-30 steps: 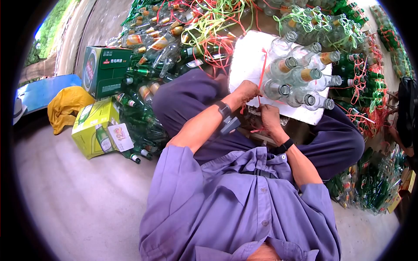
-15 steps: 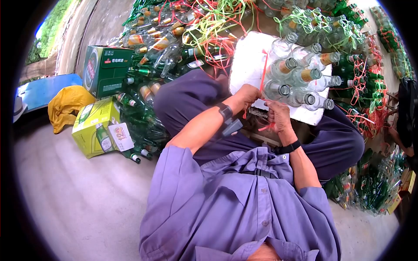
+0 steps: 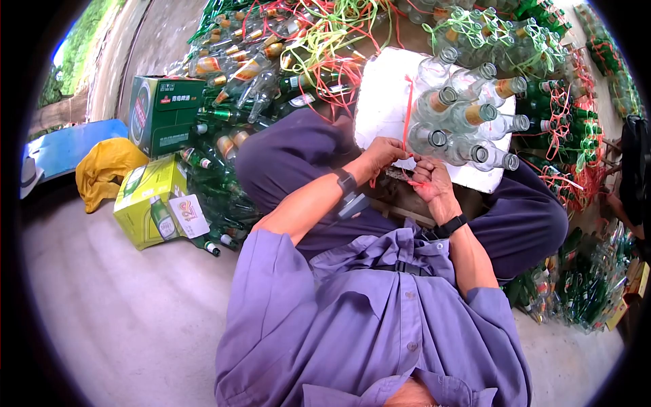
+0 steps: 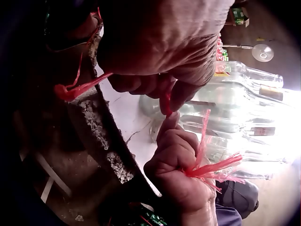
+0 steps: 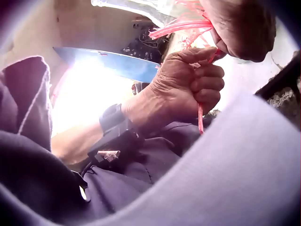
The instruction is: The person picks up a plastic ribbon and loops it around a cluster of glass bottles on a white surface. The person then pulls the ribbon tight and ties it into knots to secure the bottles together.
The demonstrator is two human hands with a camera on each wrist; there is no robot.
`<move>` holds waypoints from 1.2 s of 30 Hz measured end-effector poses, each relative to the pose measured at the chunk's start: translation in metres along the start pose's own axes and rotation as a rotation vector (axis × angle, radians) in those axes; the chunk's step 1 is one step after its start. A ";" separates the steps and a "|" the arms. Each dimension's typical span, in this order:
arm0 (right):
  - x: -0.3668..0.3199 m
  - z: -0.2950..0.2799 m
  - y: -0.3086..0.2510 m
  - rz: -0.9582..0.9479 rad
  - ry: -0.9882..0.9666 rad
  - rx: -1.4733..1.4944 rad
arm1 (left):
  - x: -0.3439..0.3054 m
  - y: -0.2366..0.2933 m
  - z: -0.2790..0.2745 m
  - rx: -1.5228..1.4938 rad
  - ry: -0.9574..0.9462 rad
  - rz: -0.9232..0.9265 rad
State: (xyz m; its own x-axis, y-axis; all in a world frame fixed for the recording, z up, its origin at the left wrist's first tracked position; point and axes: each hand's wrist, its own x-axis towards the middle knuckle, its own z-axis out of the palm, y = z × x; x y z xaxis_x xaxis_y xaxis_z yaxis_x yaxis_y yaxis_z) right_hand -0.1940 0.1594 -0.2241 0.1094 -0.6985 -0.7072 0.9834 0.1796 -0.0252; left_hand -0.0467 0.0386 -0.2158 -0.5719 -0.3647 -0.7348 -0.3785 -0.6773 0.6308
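Several clear glass bottles [image 3: 468,108] stand close together on a white board [image 3: 380,95] with a rough, crumbly edge. A red plastic string [image 3: 407,115] runs along the near side of the bottles. My left hand [image 3: 384,153] pinches this string at the board's edge, fingers curled. Just beside it, my right hand [image 3: 432,180] also grips the string, and in the left wrist view frayed red ends [image 4: 214,167] stick out of that fist. Fingertips of both hands meet at the string. In the right wrist view the left fist [image 5: 188,80] has a red strand hanging below.
Piles of bottles [image 3: 251,74] lie at the back left, with tangled green and red strings [image 3: 339,34] over them. Tied bottle bundles [image 3: 502,41] stand at the right. A green carton [image 3: 166,112], a yellow-green box [image 3: 150,203] and a yellow bag [image 3: 108,166] sit to the left.
My right hand has risen and turned over, its curled fingers now facing up close to the left hand. The left hand has shifted slightly, still holding the string. The bottles stay put.
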 end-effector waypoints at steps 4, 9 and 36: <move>-0.004 -0.002 -0.002 -0.028 -0.003 0.053 | -0.008 0.004 0.007 0.009 0.011 0.111; -0.021 0.005 0.004 -0.070 -0.024 0.159 | 0.002 -0.005 0.012 0.034 0.090 0.255; -0.031 0.002 -0.005 -0.136 0.197 -0.538 | 0.020 0.003 0.011 0.162 0.211 0.026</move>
State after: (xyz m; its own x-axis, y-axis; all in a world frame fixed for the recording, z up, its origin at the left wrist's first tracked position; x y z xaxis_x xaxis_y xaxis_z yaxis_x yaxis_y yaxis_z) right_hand -0.2024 0.1784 -0.2010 -0.0921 -0.6068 -0.7895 0.7692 0.4601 -0.4434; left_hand -0.0668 0.0362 -0.2265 -0.4247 -0.5176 -0.7428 -0.4874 -0.5608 0.6694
